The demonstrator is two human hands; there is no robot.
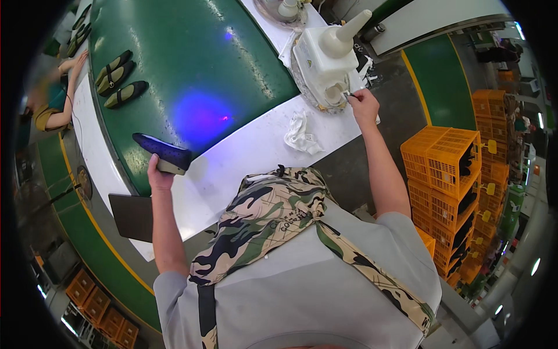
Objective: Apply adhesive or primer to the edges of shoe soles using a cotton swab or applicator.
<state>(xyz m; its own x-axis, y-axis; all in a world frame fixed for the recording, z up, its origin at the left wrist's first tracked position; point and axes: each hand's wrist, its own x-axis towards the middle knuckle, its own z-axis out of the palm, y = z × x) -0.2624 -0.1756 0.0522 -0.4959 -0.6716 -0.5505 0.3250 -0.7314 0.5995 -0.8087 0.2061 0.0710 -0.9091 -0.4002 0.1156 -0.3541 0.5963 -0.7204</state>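
My left hand is closed round the heel end of a dark flat shoe with a pale sole edge, held up over the near side of the green belt. My right hand pinches a small brush-like tool; its exact kind is too small to tell. The tool's tip is at the round opening of a white plastic pot with a tall spout. A stained round tray lies under the pot. Left of it, a crumpled white cloth rests on the white table edge.
Several dark flat shoes stand on the green belt at the far left. Beyond them, another person's arm reaches to the belt's edge. Stacked orange crates rise to my right. A dark flat panel sits by my left forearm.
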